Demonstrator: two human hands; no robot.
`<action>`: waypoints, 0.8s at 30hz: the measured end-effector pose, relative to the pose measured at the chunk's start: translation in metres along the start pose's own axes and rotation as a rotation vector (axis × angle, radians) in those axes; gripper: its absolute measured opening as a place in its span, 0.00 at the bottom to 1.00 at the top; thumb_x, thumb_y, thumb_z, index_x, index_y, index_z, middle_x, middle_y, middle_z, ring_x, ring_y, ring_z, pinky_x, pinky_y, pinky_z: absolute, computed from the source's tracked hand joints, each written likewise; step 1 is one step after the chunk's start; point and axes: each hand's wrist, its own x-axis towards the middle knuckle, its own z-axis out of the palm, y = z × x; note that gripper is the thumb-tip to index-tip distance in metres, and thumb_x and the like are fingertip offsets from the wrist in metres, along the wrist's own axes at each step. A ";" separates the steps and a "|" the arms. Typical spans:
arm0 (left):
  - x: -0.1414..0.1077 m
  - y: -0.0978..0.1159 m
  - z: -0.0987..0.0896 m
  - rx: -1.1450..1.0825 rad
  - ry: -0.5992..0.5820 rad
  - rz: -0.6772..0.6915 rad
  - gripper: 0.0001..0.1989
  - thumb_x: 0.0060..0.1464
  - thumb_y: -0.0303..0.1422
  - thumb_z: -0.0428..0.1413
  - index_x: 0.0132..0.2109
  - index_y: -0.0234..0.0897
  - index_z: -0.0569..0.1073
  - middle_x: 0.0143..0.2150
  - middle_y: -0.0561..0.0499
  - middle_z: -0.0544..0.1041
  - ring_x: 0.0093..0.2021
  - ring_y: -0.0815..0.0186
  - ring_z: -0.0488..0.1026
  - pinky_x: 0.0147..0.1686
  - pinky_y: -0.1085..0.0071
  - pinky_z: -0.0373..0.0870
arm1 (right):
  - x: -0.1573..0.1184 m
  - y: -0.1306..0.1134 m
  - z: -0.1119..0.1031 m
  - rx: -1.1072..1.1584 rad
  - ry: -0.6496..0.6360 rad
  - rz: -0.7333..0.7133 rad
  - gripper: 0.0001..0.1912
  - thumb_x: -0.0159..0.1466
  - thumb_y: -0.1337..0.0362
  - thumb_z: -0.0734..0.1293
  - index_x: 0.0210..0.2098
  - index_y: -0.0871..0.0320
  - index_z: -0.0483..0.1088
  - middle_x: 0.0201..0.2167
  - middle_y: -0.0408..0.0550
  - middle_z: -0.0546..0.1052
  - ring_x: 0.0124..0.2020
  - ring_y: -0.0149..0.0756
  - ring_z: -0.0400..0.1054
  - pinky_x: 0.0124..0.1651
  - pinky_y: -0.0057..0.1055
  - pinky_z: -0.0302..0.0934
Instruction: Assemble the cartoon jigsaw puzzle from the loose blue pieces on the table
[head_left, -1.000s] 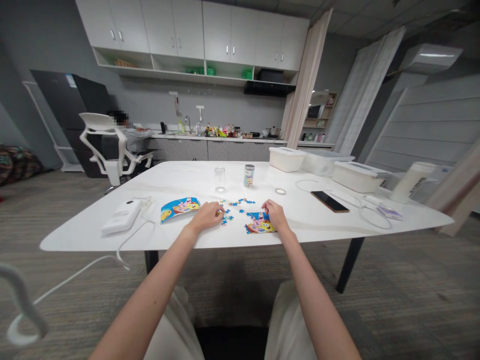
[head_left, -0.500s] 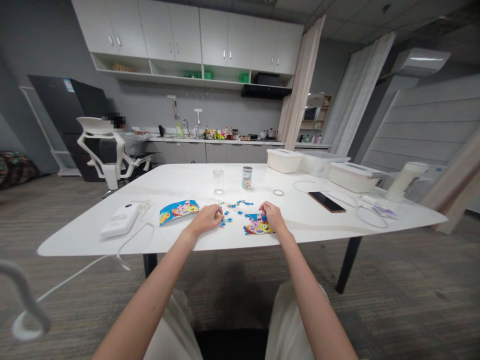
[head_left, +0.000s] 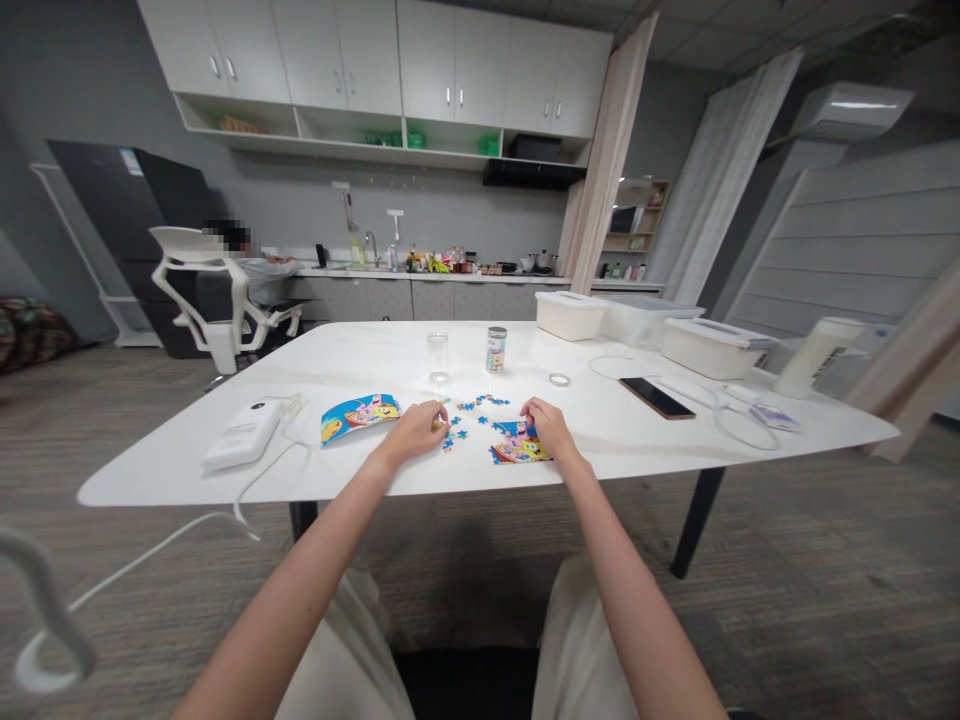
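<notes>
My left hand point(head_left: 417, 430) is closed, its fingertips pinching a small yellowish puzzle piece point(head_left: 437, 424) beside the loose blue jigsaw pieces point(head_left: 454, 436). My right hand point(head_left: 550, 428) rests over the upper right part of a partly joined jigsaw puzzle point(head_left: 513, 446) with bright cartoon figures. Its fingers are curled together, and what they hold, if anything, is hidden. More loose pieces point(head_left: 480, 402) lie in a band beyond the gap between my hands. Left of my left hand lies a slightly curved picture sheet point(head_left: 360, 416) with a similar cartoon print.
Behind the pieces stand a clear jar point(head_left: 438, 358) and a printed can point(head_left: 496, 350), with a round lid point(head_left: 559, 379) nearby. A phone point(head_left: 657, 397), cables and white boxes point(head_left: 571, 315) occupy the right. A white device point(head_left: 244, 435) lies left. A person sits near the counter.
The view has shifted slightly, so the table sits a little higher in the picture. Both hands keep nearly the same places and poses beside the puzzle and loose pieces.
</notes>
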 end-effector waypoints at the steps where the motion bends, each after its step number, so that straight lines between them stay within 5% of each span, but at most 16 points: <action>1: 0.000 0.000 0.000 0.002 -0.002 -0.004 0.06 0.54 0.32 0.51 0.38 0.36 0.71 0.33 0.48 0.75 0.34 0.62 0.72 0.38 0.67 0.65 | 0.000 0.000 0.000 0.002 0.001 0.001 0.13 0.58 0.61 0.53 0.25 0.56 0.66 0.19 0.41 0.66 0.26 0.34 0.62 0.34 0.30 0.54; 9: 0.003 0.001 0.002 0.145 0.018 0.016 0.14 0.62 0.35 0.44 0.46 0.34 0.71 0.44 0.42 0.75 0.47 0.57 0.71 0.48 0.61 0.64 | -0.001 -0.002 0.000 0.000 0.005 0.000 0.13 0.58 0.61 0.53 0.25 0.56 0.66 0.19 0.40 0.66 0.26 0.34 0.62 0.34 0.30 0.54; 15: 0.017 0.004 0.006 0.190 -0.097 0.054 0.19 0.63 0.30 0.40 0.56 0.35 0.69 0.61 0.41 0.69 0.63 0.58 0.62 0.61 0.58 0.54 | -0.001 -0.004 -0.001 -0.007 0.006 -0.009 0.13 0.58 0.62 0.53 0.25 0.56 0.66 0.19 0.40 0.66 0.26 0.34 0.63 0.34 0.30 0.54; 19: 0.021 0.004 0.010 0.095 -0.173 0.008 0.20 0.62 0.30 0.40 0.53 0.39 0.72 0.58 0.46 0.73 0.63 0.61 0.63 0.64 0.55 0.49 | -0.002 -0.006 -0.001 0.002 0.003 0.003 0.13 0.58 0.62 0.53 0.25 0.56 0.66 0.19 0.40 0.65 0.26 0.34 0.62 0.34 0.30 0.54; 24: 0.018 0.003 0.010 0.108 -0.101 0.066 0.17 0.61 0.30 0.43 0.46 0.36 0.76 0.51 0.46 0.77 0.54 0.61 0.71 0.64 0.57 0.50 | -0.001 -0.006 -0.001 0.003 -0.002 0.008 0.12 0.58 0.62 0.53 0.25 0.56 0.66 0.19 0.40 0.66 0.26 0.33 0.62 0.34 0.30 0.54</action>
